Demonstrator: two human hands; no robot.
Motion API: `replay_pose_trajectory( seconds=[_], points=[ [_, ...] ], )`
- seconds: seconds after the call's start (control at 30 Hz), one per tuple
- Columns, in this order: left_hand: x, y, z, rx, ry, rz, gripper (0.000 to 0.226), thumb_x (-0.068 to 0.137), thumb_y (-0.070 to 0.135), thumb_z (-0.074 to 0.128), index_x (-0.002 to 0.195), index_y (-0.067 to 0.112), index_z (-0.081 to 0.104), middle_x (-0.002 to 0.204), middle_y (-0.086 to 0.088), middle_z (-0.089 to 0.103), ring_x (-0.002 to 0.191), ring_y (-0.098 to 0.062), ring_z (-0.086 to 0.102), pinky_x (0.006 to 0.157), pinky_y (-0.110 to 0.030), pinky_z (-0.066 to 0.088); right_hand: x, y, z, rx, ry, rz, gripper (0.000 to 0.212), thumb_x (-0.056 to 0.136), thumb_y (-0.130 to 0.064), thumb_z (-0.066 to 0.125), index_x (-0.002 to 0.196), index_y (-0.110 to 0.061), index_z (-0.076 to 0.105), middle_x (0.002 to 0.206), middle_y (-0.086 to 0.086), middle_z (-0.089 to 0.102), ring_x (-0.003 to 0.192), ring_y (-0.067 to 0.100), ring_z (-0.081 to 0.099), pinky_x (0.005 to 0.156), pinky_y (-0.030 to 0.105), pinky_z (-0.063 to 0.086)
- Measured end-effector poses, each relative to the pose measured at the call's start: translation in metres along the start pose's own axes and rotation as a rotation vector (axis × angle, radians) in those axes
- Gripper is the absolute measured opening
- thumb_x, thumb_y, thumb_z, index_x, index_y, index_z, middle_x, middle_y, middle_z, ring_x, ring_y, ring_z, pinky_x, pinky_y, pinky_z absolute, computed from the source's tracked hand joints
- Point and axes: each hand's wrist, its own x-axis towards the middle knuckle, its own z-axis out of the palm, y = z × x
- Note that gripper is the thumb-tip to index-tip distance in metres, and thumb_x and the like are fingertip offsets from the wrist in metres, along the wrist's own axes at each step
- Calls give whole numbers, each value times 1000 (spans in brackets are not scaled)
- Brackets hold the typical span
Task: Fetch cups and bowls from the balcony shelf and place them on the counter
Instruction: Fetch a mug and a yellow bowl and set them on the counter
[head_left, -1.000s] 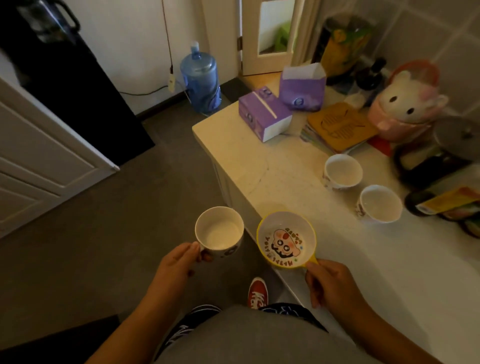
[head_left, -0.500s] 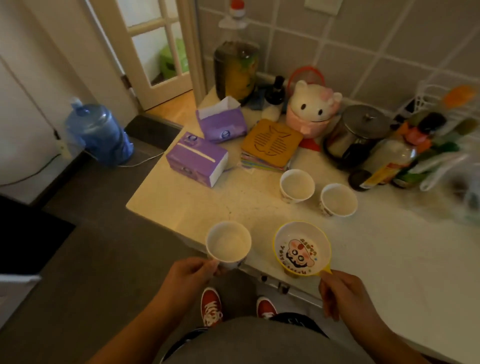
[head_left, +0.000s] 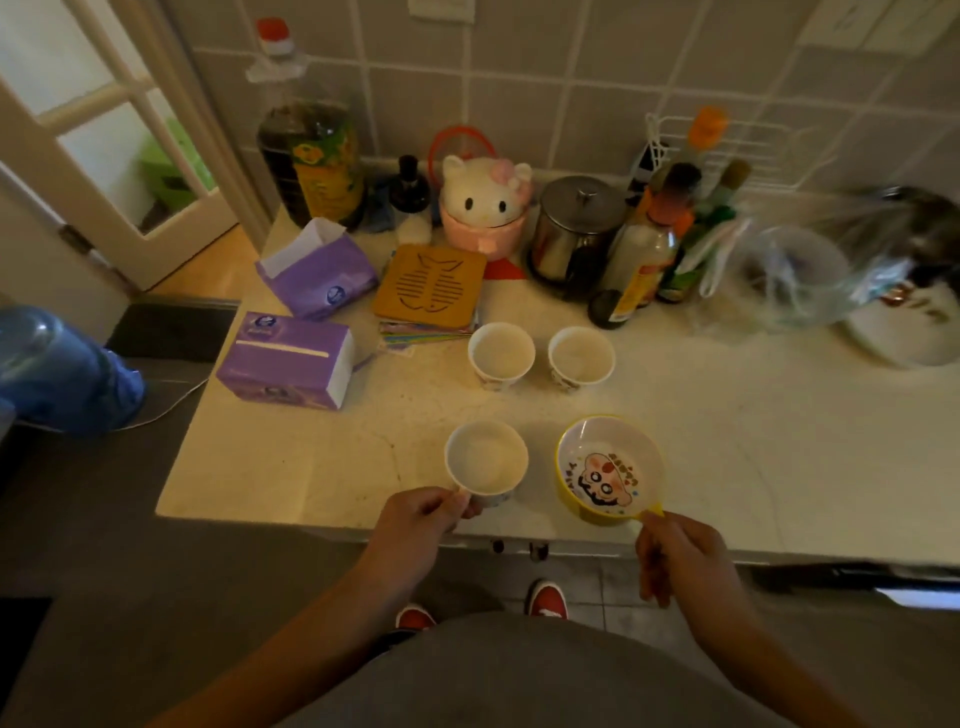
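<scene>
The left hand (head_left: 415, 519) holds a white cup (head_left: 487, 457) by its near side, the grip closed on the handle area at the cup's lower left edge; the cup stands upright with its mouth open upward, over the near edge of the worktop (head_left: 727, 441), and whether its base touches the surface cannot be told. The right hand (head_left: 675, 556) holds a yellow bowl (head_left: 608, 470) by the small yellow tab at its near right rim, the grip pinched shut on that tab. The bowl has a white inside with a cartoon face printed on the bottom, and it tilts slightly toward the viewer, just beside the white cup and to its right. Farther back on the worktop stand two more white cups (head_left: 501, 353), side by side and close together, both upright and empty. Behind them lies a wooden trivet (head_left: 430, 288) on a stack of coloured mats. To the left lie two purple tissue boxes (head_left: 285, 358), one flat near the worktop's left edge and one tilted behind it. Along the tiled wall stand a large dark bottle (head_left: 306, 150), a cat-shaped white and pink container (head_left: 485, 205), a steel pot with lid (head_left: 576, 228) and a group of sauce bottles (head_left: 660, 244). A blue water jug (head_left: 62, 374) lies on the floor at the left.
</scene>
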Motion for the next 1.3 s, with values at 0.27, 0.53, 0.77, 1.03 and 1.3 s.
replay_pose_trajectory(
  seconds=[0.27, 0.53, 0.77, 1.03, 1.3],
  points=[
    [14, 2, 13, 46, 11, 1, 20, 92, 29, 62, 82, 27, 79, 90, 12, 78, 95, -7, 68, 92, -36, 52, 6, 6, -7, 10, 9, -35, 43, 98, -24, 44, 74, 10, 55, 56, 9, 55, 45, 21, 54, 46, 30, 45],
    [17, 6, 25, 107, 50, 21, 22, 95, 29, 58, 89, 24, 79, 91, 13, 77, 95, -7, 66, 89, -30, 52, 15, 8, -25, 28, 25, -60, 43, 97, -23, 48, 71, 11, 54, 54, 10, 54, 42, 21, 54, 43, 30, 43],
    [23, 4, 29, 84, 85, -23, 19, 91, 30, 63, 83, 22, 79, 87, 7, 78, 90, -14, 69, 89, -37, 55, 23, 13, -35, 56, 21, -57, 43, 96, -23, 48, 71, 11, 54, 53, 8, 54, 42, 21, 54, 43, 30, 43],
    [23, -1, 28, 93, 169, -29, 23, 83, 34, 72, 79, 12, 72, 80, -5, 75, 81, -16, 72, 79, -35, 58, 35, 25, -37, 60, -1, -50, 43, 97, -25, 47, 70, 7, 57, 52, 5, 57, 43, 21, 55, 42, 26, 45],
    [25, 3, 27, 264, 173, 41, 12, 85, 35, 71, 89, 25, 67, 92, 7, 69, 83, -13, 68, 69, -36, 63, 37, 27, -31, 88, -18, -50, 44, 97, -22, 48, 69, 12, 53, 53, 9, 54, 45, 25, 53, 41, 27, 43]
  ],
)
